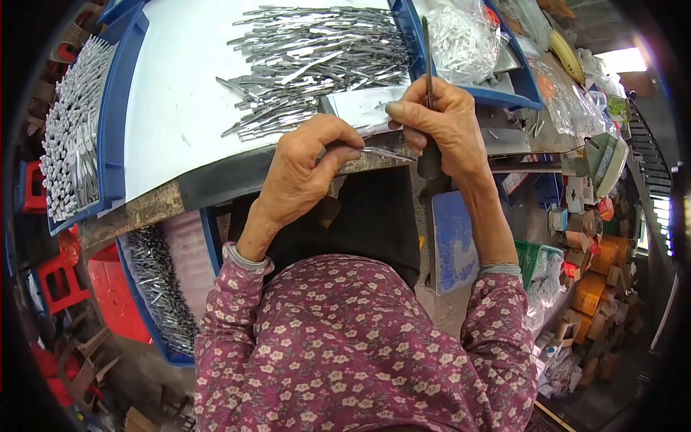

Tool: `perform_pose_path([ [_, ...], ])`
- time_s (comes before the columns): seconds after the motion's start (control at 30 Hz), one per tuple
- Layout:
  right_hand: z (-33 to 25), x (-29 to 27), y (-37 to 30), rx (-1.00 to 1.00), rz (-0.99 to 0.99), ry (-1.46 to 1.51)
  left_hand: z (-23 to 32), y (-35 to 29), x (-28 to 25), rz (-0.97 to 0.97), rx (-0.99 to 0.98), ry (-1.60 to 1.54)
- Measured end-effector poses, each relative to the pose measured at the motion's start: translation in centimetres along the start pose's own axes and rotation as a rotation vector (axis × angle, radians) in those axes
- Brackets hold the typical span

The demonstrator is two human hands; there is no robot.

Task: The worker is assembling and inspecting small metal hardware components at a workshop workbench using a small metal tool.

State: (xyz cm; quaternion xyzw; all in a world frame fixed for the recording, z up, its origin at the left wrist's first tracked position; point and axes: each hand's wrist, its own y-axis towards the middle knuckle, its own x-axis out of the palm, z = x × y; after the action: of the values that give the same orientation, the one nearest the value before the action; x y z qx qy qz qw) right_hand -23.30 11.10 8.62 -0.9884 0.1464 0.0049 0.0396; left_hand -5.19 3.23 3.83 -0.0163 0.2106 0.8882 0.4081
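Note:
My left hand (306,162) is closed in a pinch on one end of a slim, shiny metal piece (387,153). The piece's other end reaches toward my right hand (450,129), whose fingers are wrapped round a long dark rod-shaped tool (430,160) with a thick lower end. The tool stands nearly upright, its thin shaft pointing away from me. Both hands are just over the near edge of the table. Beyond them a wide heap of similar slim metal pieces (324,54) lies on the white tabletop (176,93). Whether my right fingertips touch the piece is hidden.
At the far left a blue tray (111,122) holds rows of white-tipped pieces. A blue bin (511,97) with a clear bag of small white parts (461,47) stands far right. Below the table's left are another blue tray (209,237) of metal pieces and red stools (119,291).

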Motion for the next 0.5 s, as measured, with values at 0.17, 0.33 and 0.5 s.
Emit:
perform_pose_path([
  [0.17,0.1,0.5,-0.6,-0.062,-0.016,-0.138,-0.3,-0.2,0.2,-0.038,-0.006,0.024],
  [0.33,0.2,0.9,-1.3,-0.103,-0.013,-0.223,-0.4,-0.4,0.6,-0.045,-0.027,0.007],
  [0.5,0.4,0.6,-1.7,-0.069,-0.107,-0.287,-0.6,-0.5,0.4,-0.024,-0.011,0.029],
])
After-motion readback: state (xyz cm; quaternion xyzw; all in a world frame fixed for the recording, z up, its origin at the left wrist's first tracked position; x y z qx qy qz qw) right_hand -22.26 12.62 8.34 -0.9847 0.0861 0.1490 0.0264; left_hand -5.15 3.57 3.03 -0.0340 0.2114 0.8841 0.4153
